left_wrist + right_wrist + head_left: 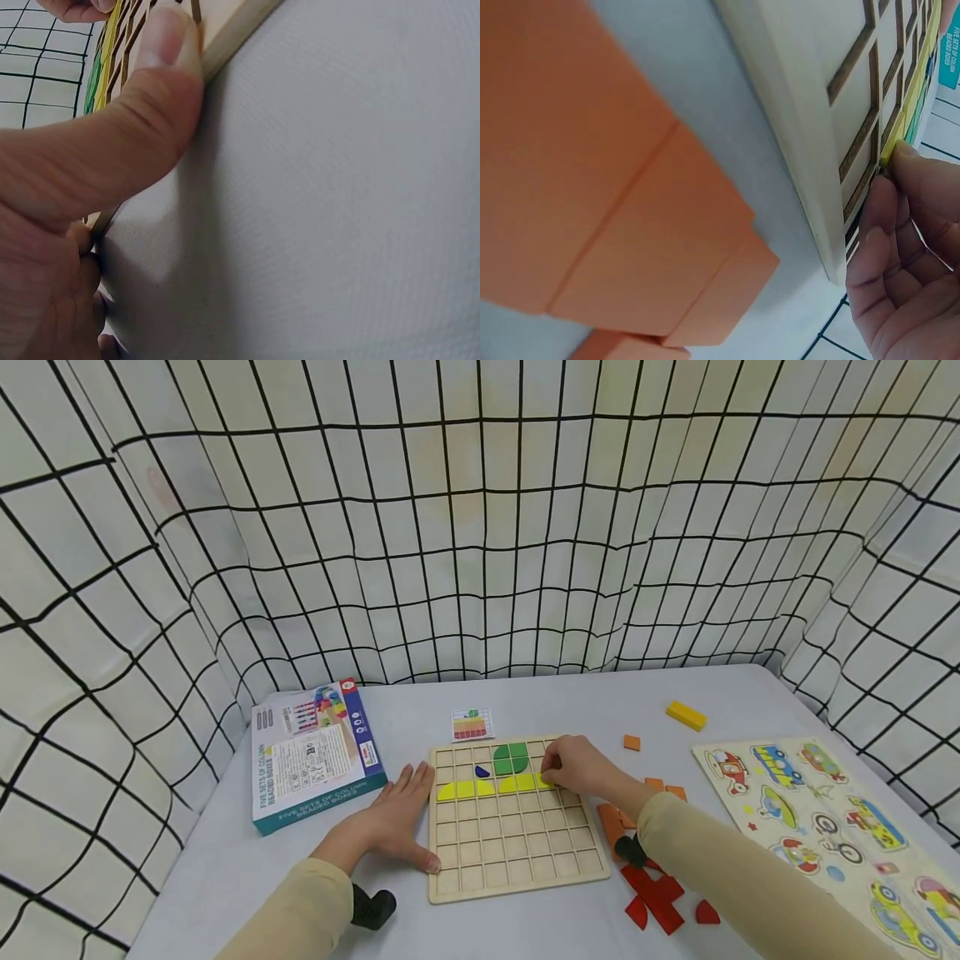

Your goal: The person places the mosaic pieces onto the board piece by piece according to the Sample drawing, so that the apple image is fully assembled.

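A wooden grid board point(495, 852) lies on the white table. My left hand point(397, 818) rests along its left side, fingers extended; the left wrist view shows the thumb point(161, 97) on the board's edge. Thumb and fingertips of my right hand point(573, 764) pinch the end of a yellow piece point(897, 135) at the right of the yellow row. Farther left in that row lies another yellow piece point(465, 790). Above the row sit green pieces point(511, 758) forming a rounded shape and a small dark blue piece point(482, 771).
Orange pieces point(652, 225) and red pieces point(660, 902) lie right of the board, partly under my right forearm. Around them are a picture puzzle point(757, 860), a yellow block point(686, 716), a pattern card point(472, 724) and a box point(315, 760). Black netting encloses the table.
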Demonstrator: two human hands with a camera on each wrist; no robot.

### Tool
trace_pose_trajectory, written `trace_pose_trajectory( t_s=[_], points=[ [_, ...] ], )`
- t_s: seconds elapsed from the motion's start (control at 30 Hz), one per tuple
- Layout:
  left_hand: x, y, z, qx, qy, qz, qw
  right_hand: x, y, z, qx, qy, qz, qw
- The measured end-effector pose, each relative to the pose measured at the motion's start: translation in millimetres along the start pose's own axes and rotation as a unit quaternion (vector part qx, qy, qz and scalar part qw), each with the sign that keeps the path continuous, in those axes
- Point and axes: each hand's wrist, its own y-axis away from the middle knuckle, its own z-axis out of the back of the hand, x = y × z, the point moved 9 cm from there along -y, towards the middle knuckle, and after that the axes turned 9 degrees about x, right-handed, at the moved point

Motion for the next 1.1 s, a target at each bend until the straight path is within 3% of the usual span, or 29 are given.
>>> trace_pose_trajectory(
  t_s=[0.23, 0.4, 0.5, 0.67, 0.8, 1.1],
  points=[
    [3.0, -2.8, -3.3, 0.000, 0.000, 0.005, 1.0000, -2.3, 2.0, 1.1, -0.013, -0.014, -0.002, 0.9998],
    [4.5, -4.0, -4.4, 0.000, -0.003, 0.006, 1.0000, -11.2, 7.9, 15.0, -0.026, -0.005, -0.007, 0.9996],
    [4.1, -4.3, -3.3, 0.000, -0.007, 0.006, 1.0000, -29.1, 11.5, 31.4, -0.037, 0.011, -0.023, 0.9990],
    [3.3, -3.9, -2.2, 0.000, -0.006, 0.005, 1.0000, -76.4, 18.0, 56.2, -0.047, 0.022, -0.087, 0.9948],
    [3.1, -3.8, -1.5, -0.001, -0.005, 0.004, 1.0000, -105.0, 23.0, 67.9, -0.038, 0.027, -0.122, 0.9914],
    [2.3, -3.2, -1.4, -0.001, -0.002, 0.000, 1.0000, -125.4, 28.2, 71.5, -0.007, 0.039, -0.138, 0.9897]
  ],
)
